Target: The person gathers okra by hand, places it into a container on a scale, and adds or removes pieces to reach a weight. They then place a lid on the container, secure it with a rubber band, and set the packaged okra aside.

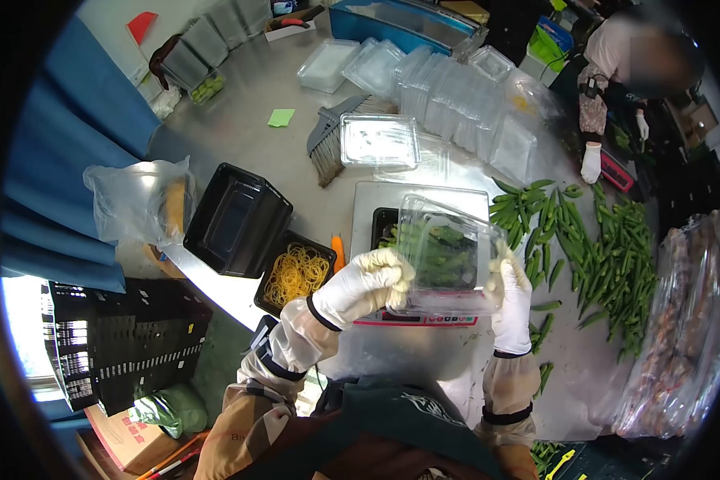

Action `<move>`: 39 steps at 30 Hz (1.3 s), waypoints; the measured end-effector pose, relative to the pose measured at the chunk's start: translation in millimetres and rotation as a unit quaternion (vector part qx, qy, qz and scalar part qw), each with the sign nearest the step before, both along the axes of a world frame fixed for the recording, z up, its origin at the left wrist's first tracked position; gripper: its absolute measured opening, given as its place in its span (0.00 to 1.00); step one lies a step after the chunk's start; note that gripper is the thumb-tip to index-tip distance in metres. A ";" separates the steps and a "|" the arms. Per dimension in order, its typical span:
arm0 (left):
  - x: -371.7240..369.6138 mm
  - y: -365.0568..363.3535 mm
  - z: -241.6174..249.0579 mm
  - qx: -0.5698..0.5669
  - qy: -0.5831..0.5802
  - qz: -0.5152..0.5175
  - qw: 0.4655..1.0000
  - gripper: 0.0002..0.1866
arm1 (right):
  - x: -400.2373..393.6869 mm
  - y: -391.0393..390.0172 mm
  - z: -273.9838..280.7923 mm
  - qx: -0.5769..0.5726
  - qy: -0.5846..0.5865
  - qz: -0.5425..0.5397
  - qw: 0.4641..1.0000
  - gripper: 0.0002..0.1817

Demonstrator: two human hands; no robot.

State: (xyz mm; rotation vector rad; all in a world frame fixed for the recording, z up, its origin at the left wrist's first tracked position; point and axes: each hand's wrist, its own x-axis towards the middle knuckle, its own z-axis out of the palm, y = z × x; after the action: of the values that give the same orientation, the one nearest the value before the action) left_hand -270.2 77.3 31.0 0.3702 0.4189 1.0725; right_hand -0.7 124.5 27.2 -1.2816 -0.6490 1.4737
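A clear plastic lid is held up between my two white-gloved hands. My left hand pinches its left edge, and my right hand grips the right edge. Directly behind the lid in this view, a black tray with okra in it rests on a scale. Part of the tray shows only through the clear plastic. By my left wrist, a black container of yellow rubber bands stands beside an orange-handled tool.
Loose okra spreads over the right of the metal table. Clear lids stand in rows at the back, near a brush. Black trays are stacked at left. A co-worker's gloved hand is beside a red scale.
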 end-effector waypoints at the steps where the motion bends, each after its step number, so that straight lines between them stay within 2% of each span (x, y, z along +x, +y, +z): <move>1: 2.3 -0.6 0.5 -0.002 -0.013 0.018 1.000 0.16 | 2.0 -1.7 -6.9 -0.016 -0.019 0.009 1.000 0.18; 3: 9.5 0.6 4.8 0.006 -0.034 0.054 0.998 0.19 | 5.3 -8.1 -17.1 -0.021 -0.043 0.038 0.998 0.18; 5: 22.3 0.9 18.5 0.036 -0.046 0.084 0.995 0.23 | -5.4 -12.8 -22.1 -0.027 0.006 -0.047 0.998 0.10; 6: 29.3 -0.6 25.4 0.032 -0.056 0.088 0.994 0.23 | -5.8 -15.4 -24.3 -0.032 0.030 -0.057 0.997 0.09; 8: 39.9 -7.6 21.3 0.125 0.052 0.119 0.984 0.23 | -6.8 -20.7 -28.9 -0.043 0.077 -0.077 0.993 0.07; 9: 42.7 -10.2 19.7 0.158 0.120 0.132 0.971 0.20 | -11.7 -23.5 -27.7 -0.059 0.094 -0.086 0.990 0.08; 10: 51.0 -12.7 17.9 0.141 0.155 0.164 0.964 0.16 | -10.5 -26.8 -25.9 -0.080 0.121 -0.072 0.987 0.09; 12: 58.7 -14.4 19.5 0.133 0.155 0.162 0.965 0.12 | -8.3 -33.5 -22.3 -0.125 0.173 -0.044 0.976 0.13; 14: 63.1 -13.7 17.2 0.141 0.136 0.165 0.967 0.13 | -16.7 -40.0 -20.9 -0.147 0.226 -0.035 0.962 0.18; 15: 64.2 -13.8 15.4 0.145 0.127 0.167 0.967 0.13 | -24.7 -40.9 -8.2 -0.199 0.263 -0.067 0.942 0.13; 18: 63.1 -12.2 12.9 0.151 0.129 0.149 0.969 0.14 | -31.2 -51.2 8.7 -0.248 0.252 -0.041 0.935 0.09; 19: 62.5 -11.3 12.3 0.155 0.138 0.144 0.968 0.14 | -41.4 -48.5 20.1 -0.300 0.220 -0.081 0.925 0.09; 22: 63.1 -7.9 12.1 0.171 0.168 0.146 0.960 0.13 | -22.6 -56.3 -8.6 -0.213 0.424 0.112 0.873 0.10; 23: 64.9 -7.2 12.4 0.178 0.179 0.160 0.954 0.12 | -21.8 -60.4 -13.8 -0.263 0.347 0.043 0.899 0.09; 29: 65.8 -4.3 5.3 0.194 0.174 0.163 0.951 0.11 | -25.3 -61.4 -18.3 -0.292 0.399 0.051 0.868 0.10; 35: 66.5 -2.4 1.1 0.189 0.155 0.152 0.958 0.12 | -31.4 -63.8 -15.7 -0.282 0.414 0.049 0.864 0.11; 39: 66.8 -6.4 29.7 0.149 0.193 0.141 0.959 0.15 | -31.3 -67.3 -22.5 -0.207 0.326 0.048 0.921 0.12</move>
State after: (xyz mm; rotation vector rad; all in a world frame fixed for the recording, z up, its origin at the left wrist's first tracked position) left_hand -203.4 70.9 60.7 0.8143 0.6735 1.3514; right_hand -32.1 57.3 4.7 -0.9640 0.0522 2.0525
